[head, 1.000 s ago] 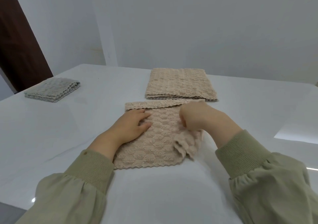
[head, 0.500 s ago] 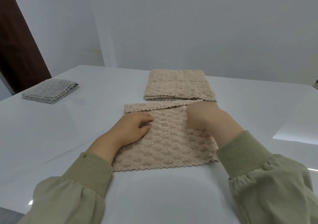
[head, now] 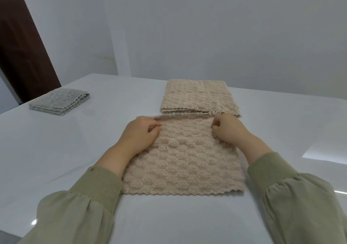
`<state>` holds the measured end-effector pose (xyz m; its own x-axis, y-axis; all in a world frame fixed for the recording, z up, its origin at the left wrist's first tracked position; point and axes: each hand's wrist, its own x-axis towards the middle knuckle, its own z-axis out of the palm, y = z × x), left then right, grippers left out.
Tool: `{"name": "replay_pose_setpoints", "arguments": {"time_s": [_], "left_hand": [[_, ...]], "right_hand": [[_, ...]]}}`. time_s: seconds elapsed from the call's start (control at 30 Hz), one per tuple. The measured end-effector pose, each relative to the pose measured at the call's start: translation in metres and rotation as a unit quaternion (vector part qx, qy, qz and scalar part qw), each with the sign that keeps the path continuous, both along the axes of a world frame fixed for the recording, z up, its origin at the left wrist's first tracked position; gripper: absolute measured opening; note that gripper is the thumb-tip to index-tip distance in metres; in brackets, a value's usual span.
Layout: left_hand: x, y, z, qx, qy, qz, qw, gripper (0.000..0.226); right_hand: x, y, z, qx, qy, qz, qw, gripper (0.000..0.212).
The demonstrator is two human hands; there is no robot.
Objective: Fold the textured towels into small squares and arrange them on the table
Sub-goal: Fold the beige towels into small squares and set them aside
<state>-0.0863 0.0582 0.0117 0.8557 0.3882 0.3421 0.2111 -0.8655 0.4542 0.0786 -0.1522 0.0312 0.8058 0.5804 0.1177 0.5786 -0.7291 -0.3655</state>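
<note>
Left hand point(head: 139, 133): fingers curled, pinching the far left corner of a beige, square, honeycomb-textured towel point(head: 184, 161). Right hand point(head: 228, 129): fingers curled, pinching the far right corner of the same towel. The towel lies flat on a glossy white table point(head: 75, 150), spread between both hands and back past the wrists. Folded beige textured towel point(head: 199, 97): just beyond the fingertips. Folded grey textured towel point(head: 60, 101): well left of the left hand.

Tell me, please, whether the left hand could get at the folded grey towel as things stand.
Probably yes: the grey towel lies far left, only bare table between it and the left hand. That hand grips the beige towel at its far corner, so it must let go and stretch.
</note>
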Motion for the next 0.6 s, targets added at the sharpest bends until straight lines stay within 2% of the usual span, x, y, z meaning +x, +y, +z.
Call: {"name": "replay_pose_setpoints", "arguments": {"time_s": [0.13, 0.23, 0.33, 0.4, 0.47, 0.53, 0.6], "left_hand": [[0.003, 0.023, -0.009, 0.003, 0.153, 0.034, 0.988, 0.049], [0.000, 0.028, -0.012, -0.033, 0.117, 0.037, 0.992, 0.054], [-0.001, 0.021, -0.011, -0.002, 0.123, 0.015, 0.992, 0.057], [0.000, 0.015, -0.014, 0.054, 0.177, -0.001, 0.983, 0.059], [0.000, 0.012, -0.016, 0.076, 0.212, -0.008, 0.974, 0.062], [-0.001, 0.012, -0.016, 0.076, 0.226, 0.004, 0.971, 0.063], [-0.003, 0.011, -0.014, 0.071, 0.234, 0.021, 0.969, 0.062]], "right_hand": [[0.009, 0.002, -0.022, 0.031, -0.044, -0.012, 0.998, 0.037], [0.012, -0.003, -0.021, 0.032, -0.069, -0.124, 0.989, 0.036], [0.010, -0.009, -0.012, -0.079, -0.067, -0.167, 0.980, 0.034], [0.010, -0.008, -0.005, -0.101, -0.015, -0.149, 0.984, 0.031], [0.010, -0.006, 0.003, -0.076, 0.068, -0.107, 0.989, 0.032], [0.007, -0.007, 0.012, 0.004, 0.125, -0.077, 0.989, 0.031], [0.006, -0.014, 0.023, 0.106, 0.203, -0.068, 0.971, 0.027]]}}
